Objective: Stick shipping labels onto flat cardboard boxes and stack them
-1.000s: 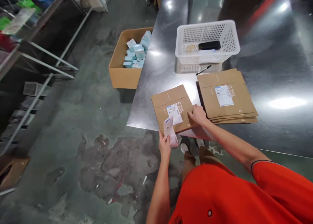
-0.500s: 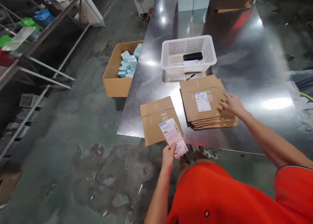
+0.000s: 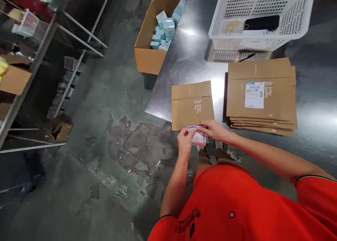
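Note:
A printed shipping label (image 3: pixel 199 138) is pinched between both hands just past the table's front edge. My left hand (image 3: pixel 184 140) grips its left side, with thumb on top. From the right, my right hand (image 3: pixel 212 129) closes its fingertips on the label's upper edge. Right behind them lies a single flat cardboard mailer (image 3: pixel 191 111) with white print, its near side at the table edge. To the right sits a stack of flat cardboard mailers (image 3: pixel 279 104); the top one bears a stuck-on shipping label (image 3: pixel 254 95).
A white plastic basket (image 3: pixel 259 41) holding a black item and rubber bands stands at the back of the metal table (image 3: pixel 163 106). A black pen (image 3: pixel 246 57) lies before it. Left of the table is a cardboard box (image 3: pixel 147 61) of light-blue boxes; a metal rack (image 3: pixel 42 48) stands farther left.
My right hand has left the mailer stack and come over to the label in my left hand. The label now looks shorter and turned. The view has tipped down, closer to the table edge.

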`<state>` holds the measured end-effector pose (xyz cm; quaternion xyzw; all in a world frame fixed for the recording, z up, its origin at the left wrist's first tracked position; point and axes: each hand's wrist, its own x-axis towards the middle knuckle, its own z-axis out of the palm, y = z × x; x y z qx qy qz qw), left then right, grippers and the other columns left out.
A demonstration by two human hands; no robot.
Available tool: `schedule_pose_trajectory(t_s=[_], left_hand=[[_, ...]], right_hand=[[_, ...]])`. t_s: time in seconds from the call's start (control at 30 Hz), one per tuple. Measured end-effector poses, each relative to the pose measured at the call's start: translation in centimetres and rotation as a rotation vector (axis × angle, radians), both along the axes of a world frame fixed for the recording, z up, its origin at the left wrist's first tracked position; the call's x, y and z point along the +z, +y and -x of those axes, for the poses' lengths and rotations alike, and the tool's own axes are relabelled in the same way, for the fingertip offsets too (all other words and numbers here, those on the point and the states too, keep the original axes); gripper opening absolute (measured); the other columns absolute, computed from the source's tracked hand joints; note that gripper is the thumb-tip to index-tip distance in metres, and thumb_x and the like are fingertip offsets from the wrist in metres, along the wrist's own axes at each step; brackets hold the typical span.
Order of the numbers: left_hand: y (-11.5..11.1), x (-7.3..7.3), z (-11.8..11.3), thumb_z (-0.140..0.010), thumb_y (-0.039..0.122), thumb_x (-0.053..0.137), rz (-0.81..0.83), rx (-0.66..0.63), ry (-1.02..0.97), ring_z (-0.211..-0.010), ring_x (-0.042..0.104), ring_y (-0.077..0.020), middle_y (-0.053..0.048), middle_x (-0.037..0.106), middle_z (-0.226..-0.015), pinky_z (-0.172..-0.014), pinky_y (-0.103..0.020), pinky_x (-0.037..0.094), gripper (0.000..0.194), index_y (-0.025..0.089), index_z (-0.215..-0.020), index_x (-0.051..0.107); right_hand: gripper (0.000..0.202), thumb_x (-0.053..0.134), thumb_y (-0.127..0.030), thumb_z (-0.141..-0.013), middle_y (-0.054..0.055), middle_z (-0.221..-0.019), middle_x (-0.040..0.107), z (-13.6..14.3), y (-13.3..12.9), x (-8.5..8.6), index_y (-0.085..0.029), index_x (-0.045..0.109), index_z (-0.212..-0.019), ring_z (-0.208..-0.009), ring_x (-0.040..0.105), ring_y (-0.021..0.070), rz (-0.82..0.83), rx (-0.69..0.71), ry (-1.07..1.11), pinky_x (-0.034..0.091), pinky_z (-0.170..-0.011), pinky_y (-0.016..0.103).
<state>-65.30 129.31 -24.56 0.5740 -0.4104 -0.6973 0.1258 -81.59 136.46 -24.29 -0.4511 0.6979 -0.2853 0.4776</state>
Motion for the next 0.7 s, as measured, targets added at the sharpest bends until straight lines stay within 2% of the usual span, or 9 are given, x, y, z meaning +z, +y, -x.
schedule_pose_trajectory(t_s=[0.07,0.13,0.23,0.3,0.4,0.47,0.57,0.63,0.7], left_hand=[[-0.1,-1.7,0.2,-0.062,0.049,0.077,0.011,0.011,-0.055,-0.056,0.048,-0.0096,0.003,0.052,-0.055,-0.054,-0.021,0.037,0.041,0.017,-0.058,0.053],[0.4,-3.8,-0.3,-0.061,0.048,0.078,-0.045,0.017,-0.047,-0.053,0.043,-0.0074,0.006,0.047,-0.052,-0.051,-0.019,0.033,0.044,0.018,-0.055,0.047],[1.5,-6.8,-2.4,-0.054,0.045,0.083,-0.188,0.026,-0.014,-0.055,0.049,-0.0086,0.005,0.056,-0.057,-0.052,-0.020,0.037,0.041,0.016,-0.064,0.056],[2.3,-8.3,-4.7,-0.050,0.042,0.087,-0.248,0.023,-0.015,-0.062,0.058,-0.0124,0.000,0.066,-0.068,-0.058,-0.023,0.044,0.043,0.014,-0.075,0.065],[3.6,-9.6,-8.9,-0.047,0.041,0.088,-0.310,0.020,-0.043,-0.063,0.062,-0.0172,-0.006,0.071,-0.071,-0.061,-0.028,0.048,0.048,0.010,-0.078,0.071],[3.9,-9.8,-11.8,-0.048,0.046,0.088,-0.334,0.040,-0.058,-0.060,0.063,-0.0183,-0.007,0.071,-0.067,-0.060,-0.030,0.049,0.048,0.008,-0.074,0.072],[2.5,-10.1,-14.4,-0.053,0.055,0.083,-0.299,0.156,-0.046,-0.071,0.067,-0.0192,-0.007,0.074,-0.079,-0.070,-0.031,0.052,0.052,0.012,-0.079,0.072],[0.3,-10.6,-14.2,-0.057,0.057,0.080,-0.211,0.277,-0.023,-0.082,0.069,-0.0190,-0.008,0.075,-0.090,-0.078,-0.031,0.053,0.052,0.014,-0.086,0.072],[-2.2,-11.5,-12.4,-0.061,0.054,0.079,-0.105,0.332,-0.017,-0.085,0.069,-0.0195,-0.009,0.075,-0.094,-0.079,-0.031,0.053,0.049,0.014,-0.088,0.072]], right_hand=[[0.027,0.051,-0.038,-0.092,0.005,-0.083,0.067,-0.3,-0.2,-0.9,-0.017,0.068,-0.091,-0.074,0.057,0.0164,0.023,0.046,0.133,0.037,-0.065,0.026],[0.022,0.053,-0.034,-0.093,0.006,-0.086,0.067,0.0,-1.1,-2.5,-0.018,0.068,-0.090,-0.079,0.057,0.0179,0.021,0.087,0.232,0.038,-0.069,0.027],[0.021,0.053,-0.031,-0.094,0.007,-0.088,0.068,1.2,-4.1,-5.6,-0.018,0.068,-0.088,-0.085,0.058,0.0209,0.018,0.035,0.399,0.039,-0.075,0.030],[0.020,0.055,-0.033,-0.093,0.010,-0.098,0.069,2.3,-6.6,-7.6,-0.018,0.068,-0.097,-0.093,0.057,0.0244,-0.009,-0.014,0.546,0.040,-0.080,0.034],[0.041,0.062,-0.041,-0.089,0.015,-0.116,0.064,3.3,-9.3,-9.3,-0.019,0.061,-0.122,-0.105,0.055,0.0318,-0.107,0.054,0.754,0.040,-0.087,0.041],[0.064,0.065,-0.046,-0.086,0.020,-0.130,0.057,3.3,-9.7,-9.7,-0.019,0.048,-0.141,-0.112,0.052,0.0370,-0.144,0.070,0.869,0.039,-0.091,0.048],[0.070,0.056,-0.042,-0.091,0.023,-0.147,0.044,2.2,-9.3,-10.3,-0.012,0.034,-0.151,-0.128,0.043,0.0402,-0.080,0.048,0.928,0.036,-0.099,0.053],[0.061,0.046,-0.039,-0.096,0.022,-0.151,0.040,0.8,-9.3,-11.2,-0.008,0.038,-0.148,-0.138,0.035,0.0374,-0.005,0.096,0.886,0.030,-0.108,0.054],[0.060,0.041,-0.041,-0.098,0.022,-0.153,0.037,-0.7,-9.7,-12.3,-0.006,0.041,-0.146,-0.143,0.029,0.0358,0.033,0.109,0.869,0.021,-0.115,0.057]])
